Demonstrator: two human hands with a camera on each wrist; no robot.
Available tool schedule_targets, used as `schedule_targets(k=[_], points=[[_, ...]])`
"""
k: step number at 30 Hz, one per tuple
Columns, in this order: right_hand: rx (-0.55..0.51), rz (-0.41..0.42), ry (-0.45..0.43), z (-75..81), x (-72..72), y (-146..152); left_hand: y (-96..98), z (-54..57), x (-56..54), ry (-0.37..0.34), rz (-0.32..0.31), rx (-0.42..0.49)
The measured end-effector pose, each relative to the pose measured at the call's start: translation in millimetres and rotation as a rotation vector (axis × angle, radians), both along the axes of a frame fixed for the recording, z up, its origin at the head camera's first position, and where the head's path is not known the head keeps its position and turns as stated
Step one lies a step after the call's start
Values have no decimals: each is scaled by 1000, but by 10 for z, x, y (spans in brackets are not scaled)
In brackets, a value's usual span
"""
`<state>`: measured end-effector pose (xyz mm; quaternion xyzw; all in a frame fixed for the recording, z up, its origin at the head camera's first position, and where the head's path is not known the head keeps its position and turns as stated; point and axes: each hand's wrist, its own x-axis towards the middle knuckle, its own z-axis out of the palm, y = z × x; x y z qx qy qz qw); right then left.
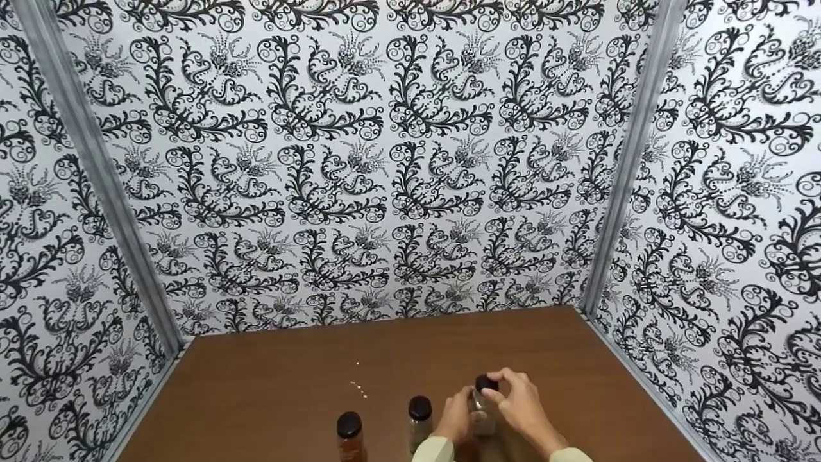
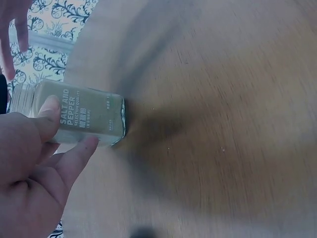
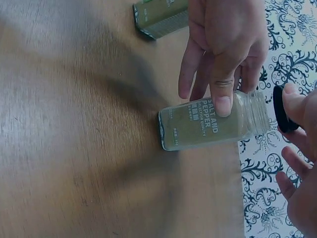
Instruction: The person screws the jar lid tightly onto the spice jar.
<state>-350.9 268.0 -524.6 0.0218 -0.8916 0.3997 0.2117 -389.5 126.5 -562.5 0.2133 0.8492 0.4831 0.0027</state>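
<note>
A square glass jar (image 3: 185, 130) labelled "SALT AND PEPPER", filled with a tan powder, stands upright on the brown table. My left hand (image 2: 37, 173) grips its side, thumb across the label in both wrist views. Just above the jar's bare threaded neck (image 3: 256, 113), a black lid (image 3: 281, 109) is held apart from it. My right hand (image 1: 523, 405) pinches that lid between thumb and fingers. From the head view, the hands partly cover the jar (image 1: 482, 423), and the lid (image 1: 486, 384) appears over it.
Left of my hands stand a black-capped jar (image 1: 420, 410) and, farther left, another black-capped jar (image 1: 349, 427) with orange-red contents. Small pale crumbs (image 1: 359, 388) lie on the table (image 1: 269, 378). Patterned walls (image 1: 385, 160) enclose the back and sides.
</note>
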Motion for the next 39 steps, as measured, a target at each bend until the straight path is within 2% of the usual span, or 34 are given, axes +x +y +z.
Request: schedule_targets(k=[4, 8, 11, 15, 20, 24, 26, 33, 39], points=[[47, 36, 15, -54, -24, 3, -6, 5, 8, -14, 9, -4], [70, 69, -46, -78, 4, 31, 5, -7, 24, -41, 9, -3], [110, 93, -94, -68, 21, 41, 12, -23, 35, -20, 12, 3], [250, 119, -93, -30, 29, 20, 8, -33, 45, 27, 20, 5], [472, 142, -15, 19, 37, -4, 10, -38, 54, 27, 29, 2], [568, 146, 36, 68, 22, 6, 13, -33, 47, 26, 28, 18], [582, 148, 25, 101, 8, 10, 7, -28, 45, 28, 27, 25], [524, 108, -82, 184, -81, -22, -43, -77, 28, 180, 5, 10], [564, 41, -100, 180, -95, -39, -26, -75, 15, 166, -1, 52]])
